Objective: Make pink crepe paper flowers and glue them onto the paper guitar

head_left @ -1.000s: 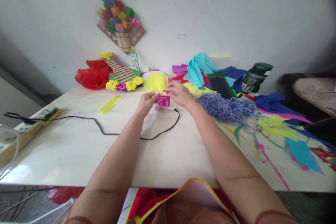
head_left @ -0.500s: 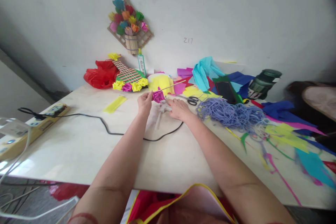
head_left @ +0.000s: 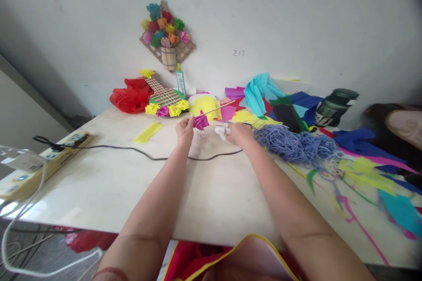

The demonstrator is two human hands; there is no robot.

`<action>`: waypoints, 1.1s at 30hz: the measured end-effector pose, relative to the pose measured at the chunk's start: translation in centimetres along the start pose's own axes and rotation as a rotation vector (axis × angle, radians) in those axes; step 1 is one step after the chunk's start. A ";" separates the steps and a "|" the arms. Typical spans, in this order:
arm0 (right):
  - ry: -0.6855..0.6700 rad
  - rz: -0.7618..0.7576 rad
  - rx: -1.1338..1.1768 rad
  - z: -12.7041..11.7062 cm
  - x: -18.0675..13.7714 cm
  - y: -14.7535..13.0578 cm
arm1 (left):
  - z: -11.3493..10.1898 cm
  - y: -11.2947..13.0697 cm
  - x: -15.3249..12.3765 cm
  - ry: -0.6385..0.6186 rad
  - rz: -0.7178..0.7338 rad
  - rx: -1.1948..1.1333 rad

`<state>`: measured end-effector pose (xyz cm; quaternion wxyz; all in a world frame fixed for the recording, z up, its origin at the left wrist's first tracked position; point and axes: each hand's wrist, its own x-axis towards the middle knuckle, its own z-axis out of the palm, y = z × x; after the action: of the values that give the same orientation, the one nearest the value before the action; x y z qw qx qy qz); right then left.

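Left of a string heap [head_left: 296,142], the pale table [head_left: 211,202] runs to its near edge, a black cord [head_left: 112,146] crossing it; paper scraps [head_left: 298,103] crowd the heap's far side. Also left of the heap, arms extended, hands apart: the left hand [head_left: 185,131] pinches a magenta paper flower [head_left: 200,121], the right hand [head_left: 240,134] clasps a white tool [head_left: 222,131].

Flwr [head_left: 201,121] btwn pwr strip [head_left: 59,158] & yarn [head_left: 296,144]

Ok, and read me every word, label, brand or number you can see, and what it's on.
"217" (the first character could be a Z): handwritten on the wall.
Too blurred to read: label on the teal bottle.
Too small: print on the white adapter.
Too blurred: markings on the dark green flask.
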<state>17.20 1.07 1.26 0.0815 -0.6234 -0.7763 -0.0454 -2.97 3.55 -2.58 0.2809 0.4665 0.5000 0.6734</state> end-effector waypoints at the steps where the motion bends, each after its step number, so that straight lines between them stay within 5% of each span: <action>1: -0.015 0.012 0.034 -0.6 0.1 1.1 | 0.0 0.2 -0.1 0.004 -0.002 0.009; 7: -0.080 0.017 0.630 -3.9 -0.3 5.3 | 0.0 0.8 -0.4 -0.025 0.046 0.076; 14: -0.099 -0.084 1.041 -5.6 -1.5 3.7 | 0.3 0.8 -0.5 -0.102 0.080 0.108; 33: -0.099 -0.087 0.982 -4.4 -0.6 2.4 | 0.6 1.1 -1.1 -0.229 0.112 0.151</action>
<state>20.02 0.26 5.38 0.3265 -0.4800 -0.7343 0.3519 -1.92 2.50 -1.91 0.2622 0.5874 0.4872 0.5907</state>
